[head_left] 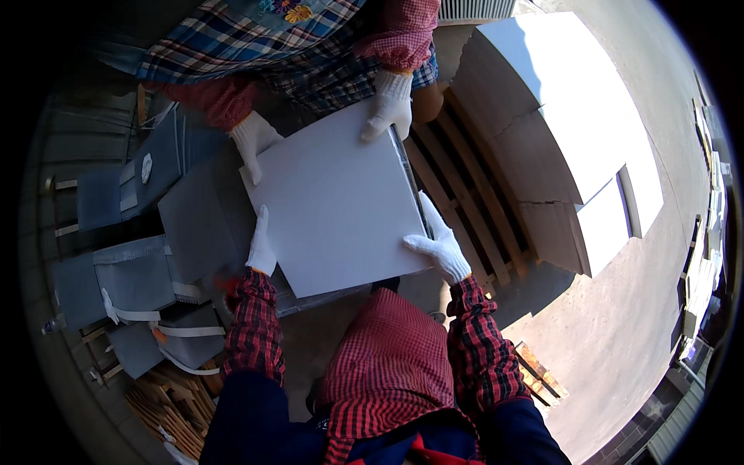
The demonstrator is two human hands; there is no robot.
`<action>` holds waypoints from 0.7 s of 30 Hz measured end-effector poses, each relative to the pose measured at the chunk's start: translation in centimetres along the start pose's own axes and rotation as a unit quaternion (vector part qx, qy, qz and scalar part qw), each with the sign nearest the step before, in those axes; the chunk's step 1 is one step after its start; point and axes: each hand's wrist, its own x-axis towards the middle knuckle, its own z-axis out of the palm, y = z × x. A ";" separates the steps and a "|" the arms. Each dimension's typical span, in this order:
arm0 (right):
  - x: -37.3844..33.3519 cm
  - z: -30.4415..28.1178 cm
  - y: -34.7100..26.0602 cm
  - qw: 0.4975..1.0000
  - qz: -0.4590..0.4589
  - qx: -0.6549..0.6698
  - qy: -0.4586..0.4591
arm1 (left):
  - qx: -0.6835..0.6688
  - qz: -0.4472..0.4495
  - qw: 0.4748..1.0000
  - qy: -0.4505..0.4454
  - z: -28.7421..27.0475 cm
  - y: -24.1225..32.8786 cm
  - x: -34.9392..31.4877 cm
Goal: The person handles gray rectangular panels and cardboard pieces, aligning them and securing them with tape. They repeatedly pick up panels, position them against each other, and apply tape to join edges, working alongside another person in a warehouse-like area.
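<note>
A large white square panel [341,201] lies level in front of me, a dark, shiny edge showing on its right side. At its near left edge, my left hand [262,244], in a white knit glove, holds it with the fingers pointing away from me. My right hand [442,246], gloved alike, grips the right edge, thumb on top and the other fingers along the side. Opposite me, a co-worker in a plaid apron has one gloved hand [253,142] on the far left edge and the other gloved hand [388,105] at the far right corner. What lies directly beneath the panel is hidden.
Right of the panel, tall stacks of white sheets [535,139] stand beside a slatted wooden pallet [465,186]. Grey stacks [132,279] with loose white straps [194,332] are on the left. Thin brown boards [170,403] lie at lower left, a small wooden pallet [541,376] at lower right.
</note>
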 end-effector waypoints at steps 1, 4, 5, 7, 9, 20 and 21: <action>-0.2 -0.2 0.8 1.000 0.005 0.009 0.002 | -0.002 -0.029 0.999 -0.018 0.3 0.8 0.4; -1.9 -0.4 1.9 0.998 0.039 0.038 0.013 | 0.032 -0.018 0.999 -0.008 0.4 -1.8 -0.9; -2.6 -0.2 2.2 0.998 0.051 0.043 0.009 | 0.038 -0.026 0.999 -0.019 0.4 -2.3 -1.9; -3.7 0.7 2.0 0.995 0.039 0.084 0.025 | 0.025 -0.085 0.996 0.030 1.3 -1.9 -3.7; -4.7 0.8 1.6 0.995 0.021 0.079 0.052 | 0.019 -0.055 0.998 0.021 2.3 -2.7 -5.1; -5.7 -1.1 -3.7 0.970 0.114 -0.083 0.200 | -0.112 -0.208 0.971 -0.042 3.7 -8.1 -2.3; -5.5 -2.0 -4.1 0.967 0.132 -0.093 0.198 | -0.119 -0.218 0.968 -0.041 4.6 -8.9 -2.3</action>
